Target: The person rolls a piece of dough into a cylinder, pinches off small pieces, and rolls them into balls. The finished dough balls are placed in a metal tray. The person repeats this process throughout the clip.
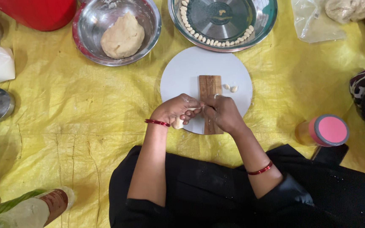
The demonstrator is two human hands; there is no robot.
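Seen from above, the left hand (175, 108) grips a lump of dough (178, 123) while the right hand (221, 112) pinches its tip over a ridged wooden board (210, 86) on a round white plate (182, 71), two small shaped pieces (230, 88) beside.

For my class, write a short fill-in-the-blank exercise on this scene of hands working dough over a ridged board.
1. The ridged wooden board lies on a round ____ plate.
2. The big dough ball sits in a steel ____.
3. The left hand and right hand meet over the ____.
4. The cloth under everything is ____.

Missing words: white; bowl; board; yellow
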